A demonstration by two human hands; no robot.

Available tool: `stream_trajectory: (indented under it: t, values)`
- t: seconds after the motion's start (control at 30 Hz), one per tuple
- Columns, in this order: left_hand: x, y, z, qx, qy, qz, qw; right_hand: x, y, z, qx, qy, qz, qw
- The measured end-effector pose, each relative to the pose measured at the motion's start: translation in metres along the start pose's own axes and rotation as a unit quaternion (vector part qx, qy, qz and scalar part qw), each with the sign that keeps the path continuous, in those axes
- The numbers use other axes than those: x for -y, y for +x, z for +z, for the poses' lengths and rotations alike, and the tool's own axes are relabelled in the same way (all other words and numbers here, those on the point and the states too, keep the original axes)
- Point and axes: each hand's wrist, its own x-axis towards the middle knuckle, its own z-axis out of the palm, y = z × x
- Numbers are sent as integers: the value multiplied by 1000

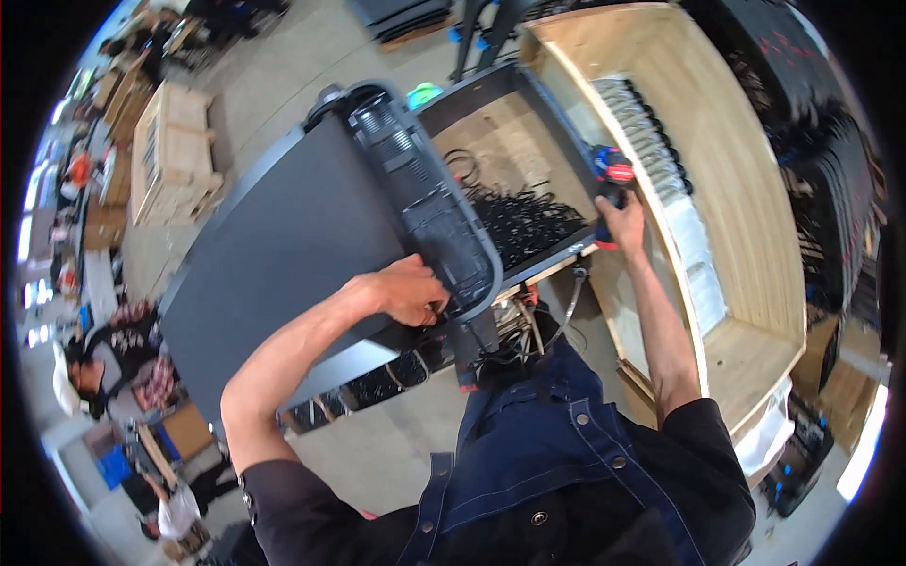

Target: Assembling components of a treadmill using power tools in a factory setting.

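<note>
A dark flat deck like a treadmill's (274,217) lies at the left, with a long grey open-topped housing (425,189) across its right end. My left hand (408,291) is at the housing's near corner, fingers curled and pressed together; what they hold, if anything, is hidden. My right hand (623,222) is closed round the grip of a red and blue cordless drill (615,168). The drill is at the right side of a dark-rimmed wooden tray (491,123), where many small black parts (528,222) lie heaped.
A long plywood box (746,179) stands at the right, holding a row of black parts in clear wrapping (646,132). Cables (566,321) hang below the tray's near edge. A wooden crate (170,151) stands at the far left. Other people (113,368) are at the left.
</note>
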Motion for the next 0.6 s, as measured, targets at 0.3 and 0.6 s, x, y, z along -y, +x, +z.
stream_trajectory:
  t: [0.3, 0.6]
  values:
    - [-12, -5, -12, 46, -38, -56, 997, 46, -64, -56, 52, 214, -13, 975]
    - [-11, 1, -16, 51, -34, -51, 997, 56, -164, -105, 438, 301, 178, 828]
